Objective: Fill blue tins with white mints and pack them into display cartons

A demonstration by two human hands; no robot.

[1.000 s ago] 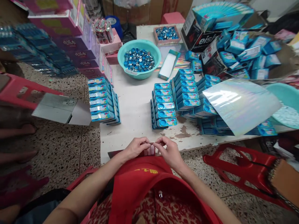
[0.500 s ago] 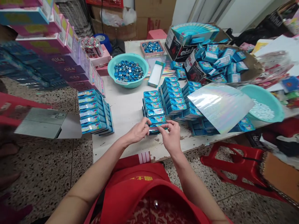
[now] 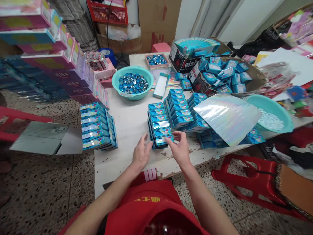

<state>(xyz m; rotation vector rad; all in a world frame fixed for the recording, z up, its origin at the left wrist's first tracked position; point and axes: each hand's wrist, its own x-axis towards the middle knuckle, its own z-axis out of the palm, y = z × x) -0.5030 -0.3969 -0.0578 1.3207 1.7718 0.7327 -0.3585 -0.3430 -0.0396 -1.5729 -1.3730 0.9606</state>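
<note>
Small blue candy boxes stand in a row in front of me. My right hand [image 3: 180, 146] is at the right end of the nearest box [image 3: 160, 141], its thumb on the printed top and its bent fingers by the side. Left of that row, my left hand [image 3: 142, 151] is off the boxes, fingers apart and slightly blurred, holding nothing. Just behind the right hand are further rows of the same boxes [image 3: 183, 120]. A separate block of blue boxes [image 3: 94, 134] sits near the table's left edge.
A turquoise basin [image 3: 117, 89] holds blue and silver round pieces; an open tray [image 3: 161, 85] lies beside it. A shiny sheet [image 3: 227, 114] covers boxes on the right, near a basin [image 3: 288, 122] of white pieces. Cartons [image 3: 182, 62] stand behind. A red stool [image 3: 234, 176] is below right.
My left hand has let go of the nearest box and drawn back down and left, its fingers opening. The right hand has stayed at the box. The view has tilted slightly upward.
</note>
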